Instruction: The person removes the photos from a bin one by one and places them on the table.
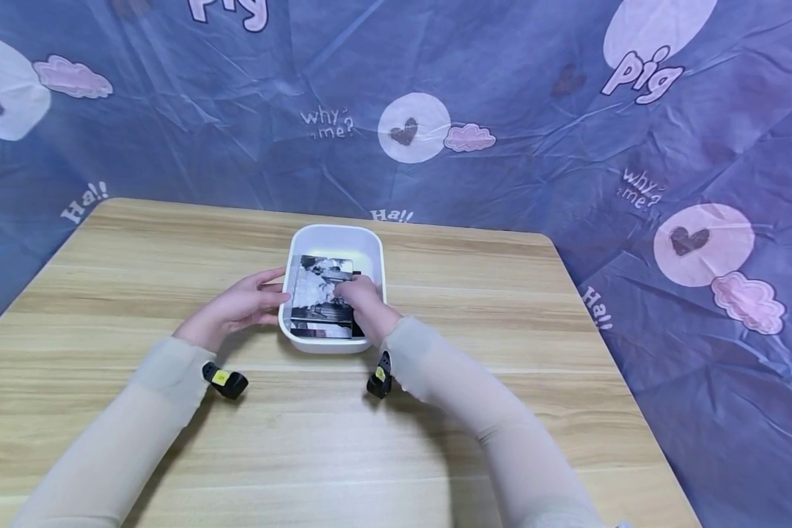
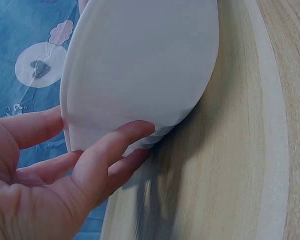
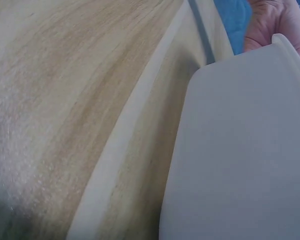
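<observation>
A white plastic tub (image 1: 336, 347) stands on the table, holding a black-and-white photo card (image 1: 313, 293) with another printed card (image 1: 320, 330) showing below its near edge. My left hand (image 1: 251, 299) is at the tub's left side; in the left wrist view its fingers (image 2: 105, 150) touch the outer wall and rim, fairly loose. Reaching over the right rim, my right hand (image 1: 366, 301) pinches the photo card at its right edge, a digit on top and the other fingers hidden. Something black (image 1: 358, 328) shows beside the cards. The right wrist view shows the tub's outer wall (image 3: 235, 150).
The wood-grain table (image 1: 290, 455) extends around the tub on all sides. A blue patterned cloth (image 1: 290, 147) hangs behind the table and along its right side. Black wrist cameras (image 1: 226, 380) sit on both sleeves.
</observation>
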`<state>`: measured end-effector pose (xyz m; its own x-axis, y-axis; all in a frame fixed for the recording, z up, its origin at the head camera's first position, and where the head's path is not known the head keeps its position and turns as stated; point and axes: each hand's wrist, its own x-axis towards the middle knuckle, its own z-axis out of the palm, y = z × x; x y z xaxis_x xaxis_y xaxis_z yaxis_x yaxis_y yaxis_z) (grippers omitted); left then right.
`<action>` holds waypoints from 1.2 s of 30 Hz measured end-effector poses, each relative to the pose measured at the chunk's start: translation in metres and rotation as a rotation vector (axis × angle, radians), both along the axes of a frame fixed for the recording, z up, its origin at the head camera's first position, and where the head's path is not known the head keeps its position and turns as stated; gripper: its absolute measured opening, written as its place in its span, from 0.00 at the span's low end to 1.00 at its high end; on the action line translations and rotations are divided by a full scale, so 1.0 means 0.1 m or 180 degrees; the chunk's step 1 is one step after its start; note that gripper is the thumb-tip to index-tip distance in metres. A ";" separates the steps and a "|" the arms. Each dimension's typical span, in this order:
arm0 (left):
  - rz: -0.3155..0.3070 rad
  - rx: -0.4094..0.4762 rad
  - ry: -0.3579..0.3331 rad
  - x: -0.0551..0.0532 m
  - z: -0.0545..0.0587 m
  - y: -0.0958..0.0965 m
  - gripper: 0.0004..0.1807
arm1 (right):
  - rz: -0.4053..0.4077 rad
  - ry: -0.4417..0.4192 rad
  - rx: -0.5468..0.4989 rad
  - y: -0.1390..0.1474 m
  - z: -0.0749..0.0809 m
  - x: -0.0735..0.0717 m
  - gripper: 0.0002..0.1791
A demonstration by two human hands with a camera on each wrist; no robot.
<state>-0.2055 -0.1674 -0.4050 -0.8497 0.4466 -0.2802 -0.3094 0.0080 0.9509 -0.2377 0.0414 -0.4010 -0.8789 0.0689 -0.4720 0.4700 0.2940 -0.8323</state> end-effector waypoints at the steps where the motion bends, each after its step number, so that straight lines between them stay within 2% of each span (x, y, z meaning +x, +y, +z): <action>1: 0.0000 0.0000 -0.0001 0.00 0.00 0.00 0.40 | -0.0010 -0.0018 -0.0045 0.00 0.00 0.00 0.36; 7: 0.0013 0.0013 -0.0007 0.01 0.02 0.00 0.41 | -0.0100 -0.0087 -0.0261 0.01 0.01 -0.01 0.34; 10: 0.0001 0.0005 -0.0005 0.01 0.02 0.00 0.41 | -0.0101 0.0036 -0.0216 0.00 0.01 0.00 0.33; 15: -0.0010 -0.0022 -0.0003 0.00 0.03 0.00 0.41 | -0.0039 0.0433 0.0052 -0.03 0.02 0.04 0.33; 20: -0.0007 -0.0015 -0.0028 0.00 0.02 -0.01 0.41 | 0.0009 0.0585 -0.0250 -0.03 0.01 0.05 0.35; 23: -0.0014 0.0018 -0.0041 0.00 0.02 -0.01 0.41 | -0.0001 0.0654 -0.0295 -0.03 0.01 0.05 0.36; 28: -0.0018 0.0038 -0.0046 0.00 0.01 -0.01 0.41 | -0.0099 0.0857 -0.0313 0.03 0.16 0.02 0.35; 31: -0.0024 0.0001 -0.0035 0.00 0.03 -0.01 0.41 | -0.0220 0.0926 -0.0539 0.14 0.29 -0.03 0.36; 36: -0.0014 -0.0046 -0.0019 0.00 0.04 0.01 0.40 | -0.0420 0.0861 -0.0891 0.47 0.47 -0.16 0.38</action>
